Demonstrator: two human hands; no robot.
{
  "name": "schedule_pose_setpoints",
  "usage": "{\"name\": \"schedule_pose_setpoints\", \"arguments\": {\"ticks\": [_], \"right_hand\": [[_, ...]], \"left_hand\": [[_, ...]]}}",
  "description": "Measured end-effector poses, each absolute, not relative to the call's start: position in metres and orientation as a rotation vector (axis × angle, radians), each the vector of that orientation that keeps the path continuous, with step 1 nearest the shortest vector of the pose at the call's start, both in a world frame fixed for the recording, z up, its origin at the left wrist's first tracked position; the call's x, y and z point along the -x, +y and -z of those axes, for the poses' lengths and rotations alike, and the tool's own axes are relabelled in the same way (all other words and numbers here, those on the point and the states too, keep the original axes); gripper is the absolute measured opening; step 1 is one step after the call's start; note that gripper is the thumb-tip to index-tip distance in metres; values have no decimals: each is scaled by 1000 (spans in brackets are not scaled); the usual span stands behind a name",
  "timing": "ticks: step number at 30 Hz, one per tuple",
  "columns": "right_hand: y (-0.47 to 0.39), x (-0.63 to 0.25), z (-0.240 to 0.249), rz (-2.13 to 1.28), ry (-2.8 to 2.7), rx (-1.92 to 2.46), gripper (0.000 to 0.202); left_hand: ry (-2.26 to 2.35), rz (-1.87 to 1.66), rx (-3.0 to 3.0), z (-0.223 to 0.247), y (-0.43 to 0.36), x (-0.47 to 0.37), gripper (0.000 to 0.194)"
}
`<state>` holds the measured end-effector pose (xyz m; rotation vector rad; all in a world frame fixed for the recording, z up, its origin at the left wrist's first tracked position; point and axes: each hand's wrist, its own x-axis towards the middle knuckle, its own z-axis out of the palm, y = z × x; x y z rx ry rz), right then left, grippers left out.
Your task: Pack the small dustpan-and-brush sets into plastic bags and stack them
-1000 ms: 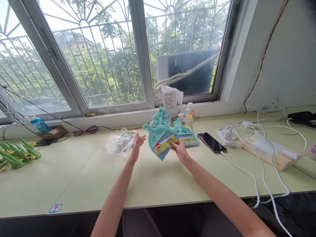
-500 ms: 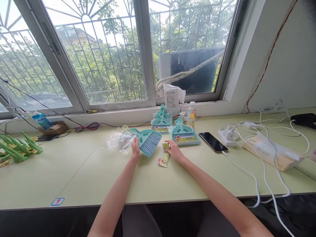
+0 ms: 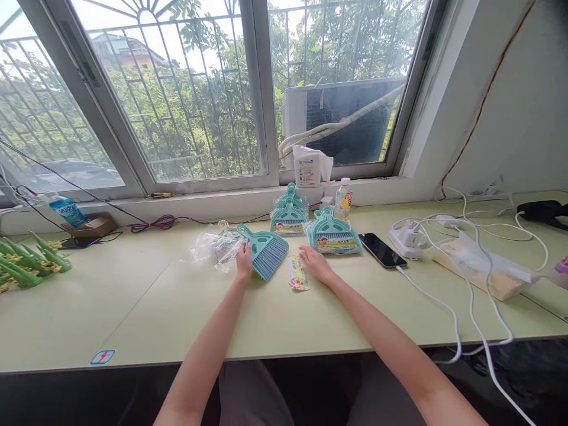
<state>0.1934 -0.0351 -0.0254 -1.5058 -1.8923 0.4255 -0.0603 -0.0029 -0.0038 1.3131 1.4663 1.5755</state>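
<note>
My left hand (image 3: 244,262) is closed around a teal mini dustpan (image 3: 261,238) with its small brush (image 3: 270,259), whose grey-blue bristles point right and down, just above or on the table. On the table between my hands lie printed label cards (image 3: 298,273), partly overlapping, yellow-green with red pictures. Beside their upper right edge rests my right hand (image 3: 316,264), its fingers stretched out toward the cards and holding nothing visible; whether the fingertips touch them I cannot tell. Crumpled clear plastic wrap (image 3: 208,249) lies left of the dustpan.
Wrapped dustpan-and-brush sets (image 3: 336,239) stand behind my right hand, with more sets (image 3: 289,213) farther back. A drink bottle (image 3: 343,200), a phone (image 3: 381,250), a power strip (image 3: 407,241) with white cables and a tissue pack (image 3: 483,269) are to the right. Green plastic pieces (image 3: 33,260) lie far left.
My right hand has eased off the label cards, which now lie flatter and overlap differently. My left hand still holds the dustpan and brush. The view has shifted slightly.
</note>
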Motion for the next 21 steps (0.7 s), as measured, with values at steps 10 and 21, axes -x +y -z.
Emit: {"name": "schedule_pose_setpoints", "arguments": {"ticks": [10, 21], "right_hand": [[-22, -219, 26, -316, -1654, 1729, 32], [-61, -160, -10, 17, -1869, 1258, 36]], "left_hand": [[1495, -1509, -1375, 0, -8, 55, 31], [1376, -1575, -1725, -18, -50, 21, 45]]}}
